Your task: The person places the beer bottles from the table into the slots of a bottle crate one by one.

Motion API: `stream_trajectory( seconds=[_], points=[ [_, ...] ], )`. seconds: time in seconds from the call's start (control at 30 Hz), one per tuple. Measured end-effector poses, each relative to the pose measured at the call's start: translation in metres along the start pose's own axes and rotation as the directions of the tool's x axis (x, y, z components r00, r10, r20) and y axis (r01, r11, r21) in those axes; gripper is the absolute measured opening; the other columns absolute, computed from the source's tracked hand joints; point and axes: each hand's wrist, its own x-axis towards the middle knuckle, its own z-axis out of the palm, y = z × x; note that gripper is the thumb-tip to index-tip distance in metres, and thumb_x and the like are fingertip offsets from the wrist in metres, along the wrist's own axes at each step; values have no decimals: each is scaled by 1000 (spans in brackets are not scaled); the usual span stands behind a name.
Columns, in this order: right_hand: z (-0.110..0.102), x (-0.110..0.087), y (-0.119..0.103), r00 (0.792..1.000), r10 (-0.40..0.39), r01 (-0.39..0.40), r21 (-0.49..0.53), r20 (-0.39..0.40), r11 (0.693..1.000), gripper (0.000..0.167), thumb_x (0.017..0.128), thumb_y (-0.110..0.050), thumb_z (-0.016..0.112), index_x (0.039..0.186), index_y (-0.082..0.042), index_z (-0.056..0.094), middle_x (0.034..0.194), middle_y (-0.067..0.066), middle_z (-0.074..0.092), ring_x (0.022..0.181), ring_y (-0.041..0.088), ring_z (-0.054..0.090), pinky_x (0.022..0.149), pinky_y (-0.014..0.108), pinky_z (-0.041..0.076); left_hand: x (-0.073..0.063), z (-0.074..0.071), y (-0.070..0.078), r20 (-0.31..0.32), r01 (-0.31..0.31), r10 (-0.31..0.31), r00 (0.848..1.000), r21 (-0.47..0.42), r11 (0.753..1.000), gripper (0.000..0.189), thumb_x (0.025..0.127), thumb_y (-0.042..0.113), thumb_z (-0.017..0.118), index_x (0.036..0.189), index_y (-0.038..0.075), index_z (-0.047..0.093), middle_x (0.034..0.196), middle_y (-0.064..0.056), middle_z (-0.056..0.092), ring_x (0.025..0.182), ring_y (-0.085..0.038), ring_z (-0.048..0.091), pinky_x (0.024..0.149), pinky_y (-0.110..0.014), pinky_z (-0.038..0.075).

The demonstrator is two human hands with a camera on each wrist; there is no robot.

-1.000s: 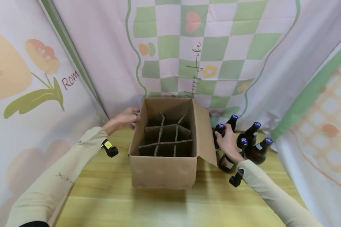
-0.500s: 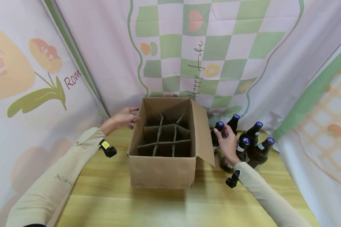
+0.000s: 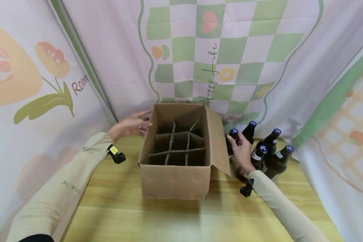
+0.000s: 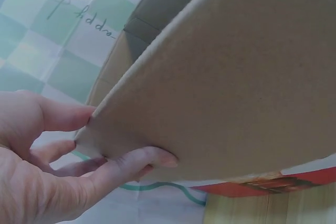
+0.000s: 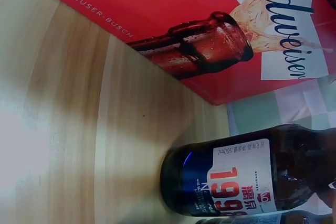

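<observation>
An open cardboard box [image 3: 175, 181] with crossed cardboard dividers [image 3: 170, 143] stands upright on the table. My left hand [image 3: 130, 126] holds its left side; in the left wrist view the fingers [image 4: 142, 158] lie on both faces of the cardboard at a corner. To the box's right, my right hand [image 3: 242, 153] pinches the neck of a brown beer bottle [image 3: 230, 146] under its blue cap. That bottle stands nearly upright beside the box's outward-folded flap [image 3: 219, 144]. In the right wrist view, a white label shows on a beer bottle [image 5: 236, 174]; the hand is almost entirely out of that view.
Several more capped beer bottles [image 3: 275, 164] stand close together behind and right of my right hand. The wooden table [image 3: 124, 215] extends toward me. Patterned curtains [image 3: 181, 50] enclose the back and both sides. A red printed side [image 5: 173, 9] of the box faces the bottles.
My right hand has shifted slightly left with the bottle, widening the gap to the other bottles. The left hand keeps its place at the box's side.
</observation>
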Motion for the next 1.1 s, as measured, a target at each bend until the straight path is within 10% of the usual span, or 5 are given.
stream_trajectory(
  seconds=[0.27,0.67,1.1],
  points=[
    [1,5,-5,1000,-4,4,-16,-18,1000,20,98,-14,76,91,4,68,70,14,59,59,-3,45,54,11,36,1,-2,-1,-6,-13,13,1000,16,1000,83,106,5,54,170,19,4,172,-24,17,119,-33,58,87,-37,62],
    [-7,13,-15,985,167,-166,26,-44,986,23,96,-14,78,101,8,76,100,32,75,70,-15,63,67,4,49,0,-2,-6,-2,2,-2,1000,-25,1000,84,105,6,56,170,22,6,174,-22,11,98,-22,60,87,-40,63],
    [-19,30,-47,959,285,-284,46,-9,958,32,94,-19,80,114,6,77,75,-23,72,71,-12,64,70,6,51,-3,-3,-7,9,-7,7,1000,-11,1000,82,107,10,56,170,23,6,170,-26,24,114,-31,57,84,-34,62]
  ],
)
